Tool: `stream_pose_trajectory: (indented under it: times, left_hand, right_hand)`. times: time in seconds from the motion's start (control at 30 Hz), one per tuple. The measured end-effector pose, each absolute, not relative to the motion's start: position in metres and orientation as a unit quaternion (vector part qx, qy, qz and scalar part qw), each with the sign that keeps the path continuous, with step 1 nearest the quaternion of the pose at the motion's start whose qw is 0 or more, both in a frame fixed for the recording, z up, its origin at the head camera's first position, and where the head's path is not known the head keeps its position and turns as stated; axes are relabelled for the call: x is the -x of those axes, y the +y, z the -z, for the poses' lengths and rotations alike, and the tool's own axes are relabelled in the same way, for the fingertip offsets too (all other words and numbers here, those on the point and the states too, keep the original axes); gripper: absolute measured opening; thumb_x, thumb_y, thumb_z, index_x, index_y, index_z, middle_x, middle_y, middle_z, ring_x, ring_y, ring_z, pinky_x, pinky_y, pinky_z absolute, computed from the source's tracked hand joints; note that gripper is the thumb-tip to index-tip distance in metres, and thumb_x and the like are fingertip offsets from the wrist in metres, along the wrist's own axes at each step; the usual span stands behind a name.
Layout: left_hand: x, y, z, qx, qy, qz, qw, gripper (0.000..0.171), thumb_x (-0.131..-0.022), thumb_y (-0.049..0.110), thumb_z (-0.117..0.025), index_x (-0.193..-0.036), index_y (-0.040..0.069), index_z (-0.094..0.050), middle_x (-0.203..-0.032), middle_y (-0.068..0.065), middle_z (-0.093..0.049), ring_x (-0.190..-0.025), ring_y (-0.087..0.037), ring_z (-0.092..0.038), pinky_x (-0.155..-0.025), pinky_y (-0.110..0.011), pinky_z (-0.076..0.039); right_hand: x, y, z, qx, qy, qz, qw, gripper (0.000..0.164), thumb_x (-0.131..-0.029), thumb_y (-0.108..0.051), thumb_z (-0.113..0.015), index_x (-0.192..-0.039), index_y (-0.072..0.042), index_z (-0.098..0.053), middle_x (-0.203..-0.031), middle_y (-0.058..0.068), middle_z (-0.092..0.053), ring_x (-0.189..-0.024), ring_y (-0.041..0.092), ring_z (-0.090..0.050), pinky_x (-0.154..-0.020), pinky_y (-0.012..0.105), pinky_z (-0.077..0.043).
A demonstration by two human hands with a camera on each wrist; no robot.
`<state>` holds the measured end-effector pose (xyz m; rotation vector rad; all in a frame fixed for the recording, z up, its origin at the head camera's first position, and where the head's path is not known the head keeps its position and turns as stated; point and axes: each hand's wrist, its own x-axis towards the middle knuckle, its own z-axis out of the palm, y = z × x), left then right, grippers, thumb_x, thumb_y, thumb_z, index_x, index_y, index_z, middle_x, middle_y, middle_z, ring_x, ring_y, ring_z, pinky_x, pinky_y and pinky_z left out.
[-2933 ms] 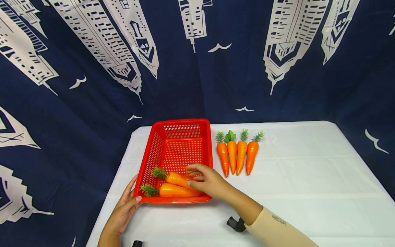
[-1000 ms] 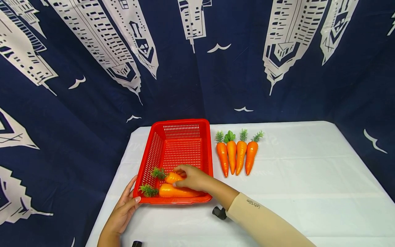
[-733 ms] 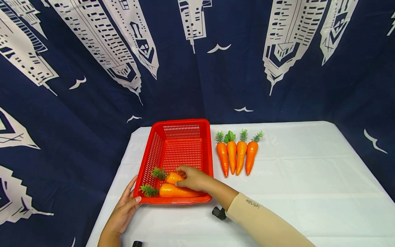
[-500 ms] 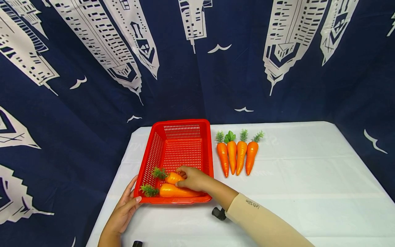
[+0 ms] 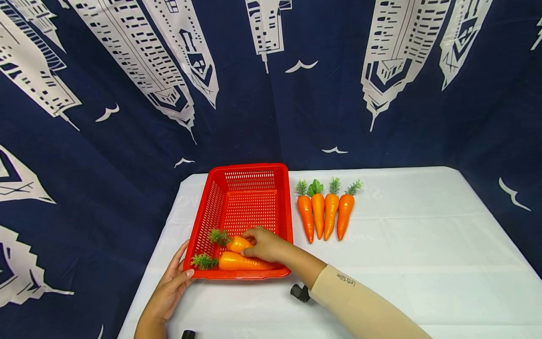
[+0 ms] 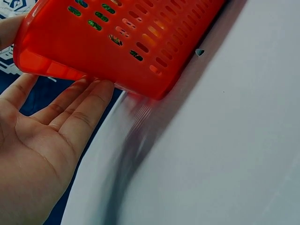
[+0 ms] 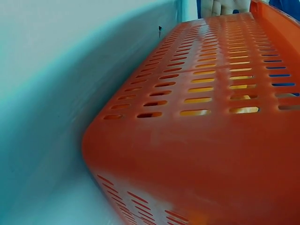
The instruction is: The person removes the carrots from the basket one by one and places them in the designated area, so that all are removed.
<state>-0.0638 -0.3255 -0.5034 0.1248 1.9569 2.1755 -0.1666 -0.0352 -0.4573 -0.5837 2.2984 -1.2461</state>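
A red slotted plastic basket (image 5: 237,276) sits at the left of the table. At its front left corner my left hand (image 5: 169,288) holds the rim, thumb on top; in the left wrist view, fingers (image 6: 86,105) reach under the rim. Inside the basket's front end, two orange carrots lie side by side, leafy ends to the left. My right hand (image 5: 267,245) reaches over the right rim and grips the farther carrot (image 5: 238,244), covering its tapered end. The nearer carrot (image 5: 243,262) lies along the front wall. In the right wrist view, basket wall (image 7: 197,150) hides the right hand.
Several more carrots (image 5: 331,214) lie in a row on the white tabletop (image 5: 423,245), right of the basket, green tops pointing away. A dark blue cloth (image 5: 322,108) with white city prints hangs behind. A black piece (image 5: 299,293) shows beneath the right wrist.
My right hand has moved left and down onto the farther carrot and now grips it. The nearer carrot has turned slightly in place. The left hand and basket stay put.
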Motion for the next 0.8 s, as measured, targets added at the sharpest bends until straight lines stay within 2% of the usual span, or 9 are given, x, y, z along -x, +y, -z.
stream_pose_trajectory:
  times: [0.37, 0.63, 0.8]
  left_hand:
    - [0.0634, -0.3262, 0.5041, -0.053, 0.663, -0.740, 0.103, 0.074, -0.105, 0.003, -0.043, -0.164, 0.028, -0.006, -0.154, 0.004, -0.039, -0.127, -0.004, -0.057, -0.101, -0.021, -0.049]
    - [0.0639, -0.3262, 0.5044, -0.042, 0.665, -0.738, 0.106, 0.074, -0.105, 0.005, -0.044, -0.164, 0.030, -0.008, -0.155, 0.003, -0.037, -0.127, -0.004, -0.057, -0.101, -0.021, -0.049]
    - [0.0636, -0.3262, 0.5056, -0.054, 0.664, -0.739, 0.104, 0.074, -0.105, 0.004, -0.043, -0.164, 0.028, -0.006, -0.155, 0.005, -0.037, -0.129, -0.003, -0.056, -0.102, -0.020, -0.049]
  right_hand:
    - [0.1655, -0.0365, 0.4583, 0.216, 0.845, 0.440, 0.216, 0.036, -0.089, -0.015, -0.076, -0.123, -0.008, -0.064, -0.114, 0.008, -0.068, -0.110, 0.024, -0.063, -0.099, 0.043, -0.051]
    - [0.1644, -0.0370, 0.4568, 0.210, 0.841, 0.453, 0.206, 0.036, -0.091, -0.013, -0.073, -0.125, -0.008, -0.063, -0.118, 0.008, -0.067, -0.111, 0.023, -0.063, -0.099, 0.042, -0.052]
    - [0.1642, -0.0356, 0.4556, 0.214, 0.836, 0.466, 0.195, 0.039, -0.092, -0.012, -0.072, -0.129, -0.007, -0.062, -0.122, 0.009, -0.065, -0.113, 0.025, -0.062, -0.100, 0.043, -0.051]
